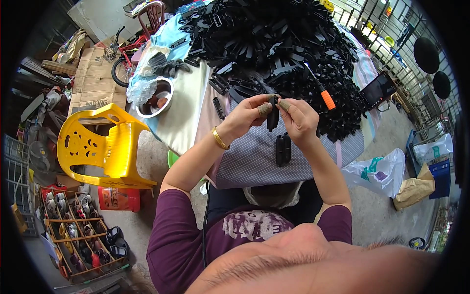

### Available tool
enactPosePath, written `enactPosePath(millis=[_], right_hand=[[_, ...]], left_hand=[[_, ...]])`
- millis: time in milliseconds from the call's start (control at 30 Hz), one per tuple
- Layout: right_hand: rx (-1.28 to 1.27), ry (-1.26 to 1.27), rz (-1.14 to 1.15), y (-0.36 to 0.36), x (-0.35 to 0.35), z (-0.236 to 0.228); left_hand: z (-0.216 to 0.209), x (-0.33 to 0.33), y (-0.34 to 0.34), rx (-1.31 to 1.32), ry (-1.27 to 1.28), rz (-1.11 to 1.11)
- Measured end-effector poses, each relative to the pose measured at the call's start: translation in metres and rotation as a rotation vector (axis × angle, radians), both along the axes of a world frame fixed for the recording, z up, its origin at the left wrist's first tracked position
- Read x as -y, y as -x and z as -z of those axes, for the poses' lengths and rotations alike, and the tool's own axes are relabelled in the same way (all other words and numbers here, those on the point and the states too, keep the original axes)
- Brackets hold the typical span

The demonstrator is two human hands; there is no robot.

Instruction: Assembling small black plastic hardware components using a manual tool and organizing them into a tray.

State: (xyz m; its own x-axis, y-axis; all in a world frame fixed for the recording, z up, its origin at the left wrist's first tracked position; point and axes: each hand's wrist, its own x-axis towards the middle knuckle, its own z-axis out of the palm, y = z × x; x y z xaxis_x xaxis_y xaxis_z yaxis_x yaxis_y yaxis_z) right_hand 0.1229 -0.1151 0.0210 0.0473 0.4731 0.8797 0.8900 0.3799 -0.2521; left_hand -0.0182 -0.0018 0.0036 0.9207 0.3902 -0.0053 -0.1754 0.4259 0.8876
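Both my hands are raised over the near part of the table and meet at a slim black plastic part. My left hand, with a gold bangle at the wrist, pinches it from the left. From the other side, my right hand closes finger and thumb at its upper end. Tan wrapping covers both thumbs. Just below lie black plastic pieces side by side on the grey patterned cloth. Another small black piece rests left of my left hand. Beyond my hands rises a big heap of black plastic parts.
An orange-handled screwdriver lies on the heap's right side, near a propped phone. At the table's left are a metal bowl and dark gloves. A yellow chair stands left; plastic bags sit at right.
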Motion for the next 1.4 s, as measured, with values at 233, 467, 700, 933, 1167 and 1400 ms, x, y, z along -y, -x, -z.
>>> enactPosePath(millis=[233,467,700,933,1167,1400], right_hand=[[0.096,0.225,-0.026,0.004,0.006,-0.009],[-0.015,0.268,0.013,0.012,0.018,-0.003],[-0.232,0.598,0.261,-0.006,0.067,-0.005],[-0.116,0.752,0.250,0.011,0.090,0.019],[-0.132,0.734,0.232,0.013,0.091,0.002],[0.090,0.773,0.551,-0.034,0.036,0.015]], left_hand=[[0.009,-0.009,0.001,0.020,-0.071,-0.025],[-0.003,0.007,-0.003,0.049,-0.141,-0.062],[0.001,-0.018,-0.007,-0.356,-1.623,-0.677],[0.021,-0.032,-0.019,-0.532,-1.691,-0.628],[0.016,-0.029,-0.016,-0.459,-1.729,-0.687],[0.011,-0.025,-0.014,-0.416,-1.660,-0.669]])
